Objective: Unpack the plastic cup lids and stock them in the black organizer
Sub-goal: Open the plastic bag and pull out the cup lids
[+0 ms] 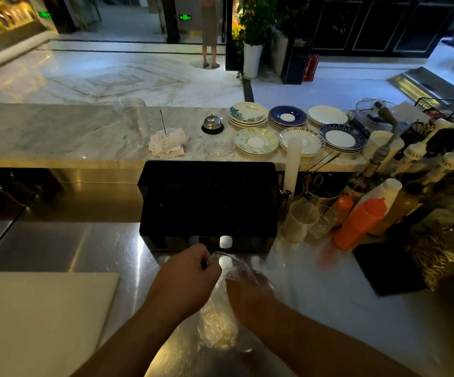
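A clear plastic sleeve of cup lids (220,319) lies lengthwise on the steel counter, its far end just short of the black organizer (208,205). My left hand (186,273) pinches the sleeve's far end with closed fingers. My right hand (247,291) wraps around the sleeve from the right, seen partly through the plastic film. The organizer's compartments look dark, and what they hold is hard to tell. Small pale openings show along its front bottom edge.
A white cutting board (30,317) lies at the near left. Orange squeeze bottles (359,224), glasses (300,219) and syrup bottles crowd the right. Stacked saucers (255,141), a bell (212,123), receipts (167,144) and clear cups (133,115) sit on the marble ledge behind.
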A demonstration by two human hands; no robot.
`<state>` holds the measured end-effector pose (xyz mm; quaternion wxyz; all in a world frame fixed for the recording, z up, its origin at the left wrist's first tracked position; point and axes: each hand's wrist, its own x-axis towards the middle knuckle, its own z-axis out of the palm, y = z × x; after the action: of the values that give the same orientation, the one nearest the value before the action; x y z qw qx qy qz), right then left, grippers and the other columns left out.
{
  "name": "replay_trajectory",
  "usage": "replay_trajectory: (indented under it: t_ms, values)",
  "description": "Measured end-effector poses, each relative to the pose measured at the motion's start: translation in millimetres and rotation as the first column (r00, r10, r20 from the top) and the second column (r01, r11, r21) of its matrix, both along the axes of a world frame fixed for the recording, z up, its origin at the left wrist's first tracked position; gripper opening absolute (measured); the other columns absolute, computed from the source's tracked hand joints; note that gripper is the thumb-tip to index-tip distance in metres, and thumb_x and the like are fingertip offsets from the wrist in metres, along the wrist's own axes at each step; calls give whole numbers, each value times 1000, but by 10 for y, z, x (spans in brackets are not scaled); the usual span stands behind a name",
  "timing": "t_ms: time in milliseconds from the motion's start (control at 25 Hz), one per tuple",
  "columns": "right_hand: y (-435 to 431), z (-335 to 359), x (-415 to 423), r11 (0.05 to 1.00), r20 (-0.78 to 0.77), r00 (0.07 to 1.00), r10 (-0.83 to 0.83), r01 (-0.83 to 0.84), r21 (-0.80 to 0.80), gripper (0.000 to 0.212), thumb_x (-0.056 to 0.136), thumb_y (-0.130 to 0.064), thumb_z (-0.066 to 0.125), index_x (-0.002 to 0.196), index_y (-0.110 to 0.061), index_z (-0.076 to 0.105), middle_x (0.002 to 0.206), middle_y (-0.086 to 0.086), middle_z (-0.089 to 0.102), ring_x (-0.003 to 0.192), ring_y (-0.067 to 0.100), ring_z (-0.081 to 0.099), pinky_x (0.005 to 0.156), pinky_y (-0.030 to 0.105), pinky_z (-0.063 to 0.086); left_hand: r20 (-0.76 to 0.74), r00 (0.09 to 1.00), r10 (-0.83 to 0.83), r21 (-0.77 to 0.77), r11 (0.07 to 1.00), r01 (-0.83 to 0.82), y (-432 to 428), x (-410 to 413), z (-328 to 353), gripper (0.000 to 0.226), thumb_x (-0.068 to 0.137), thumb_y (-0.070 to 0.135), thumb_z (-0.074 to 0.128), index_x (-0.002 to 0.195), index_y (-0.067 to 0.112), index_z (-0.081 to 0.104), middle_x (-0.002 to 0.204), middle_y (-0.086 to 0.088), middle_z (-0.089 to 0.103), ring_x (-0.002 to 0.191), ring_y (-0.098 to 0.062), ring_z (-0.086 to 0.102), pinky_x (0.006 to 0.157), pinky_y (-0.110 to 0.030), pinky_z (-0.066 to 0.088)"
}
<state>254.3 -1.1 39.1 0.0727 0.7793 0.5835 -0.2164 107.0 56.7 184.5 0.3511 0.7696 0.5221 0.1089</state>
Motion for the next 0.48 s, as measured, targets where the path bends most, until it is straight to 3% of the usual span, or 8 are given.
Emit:
replay_trajectory:
  t_ms: [120, 240, 320, 480]
  values:
    - [87, 221, 2, 989, 16, 999, -38, 40, -142, 40, 89, -30, 66, 124, -14, 62, 124, 8, 64, 114, 26, 62, 95, 40, 49, 5, 1000, -1, 20, 1000, 1, -25, -6, 19, 28, 85, 50, 53, 72, 25, 54, 64, -2, 70, 59, -13, 69, 65, -48, 61]
    - [178, 377, 35, 972, -104, 989, -105, 80, -223, 38, 84, -37, 65, 116, -16, 66, 108, 7, 67, 98, 23, 64, 78, 35, 51, 0, 1000, 5, 13, 1000, -5, -23, 3, 21, 27, 85, 49, 54, 72, 25, 54, 64, -3, 70, 59, -13, 70, 65, -48, 61]
    - [159, 381, 29, 969, -212, 967, -138, 88, -232, 44, 82, -38, 68, 121, -16, 63, 111, 8, 66, 96, 22, 63, 76, 32, 49, 15, 1000, 7, -6, 1000, -7, -24, 5, 10, 25, 87, 45, 57, 73, 24, 55, 66, -3, 71, 61, -15, 71, 66, -50, 62]
    - [70, 271, -14, 967, -381, 909, -172, 83, -240, 58, 86, -34, 72, 136, -14, 53, 129, 9, 63, 114, 25, 62, 83, 30, 49, 36, 999, -12, -48, 999, 14, -57, -2, -29, 21, 89, 38, 61, 73, 25, 56, 70, -4, 71, 66, -21, 72, 69, -54, 62]
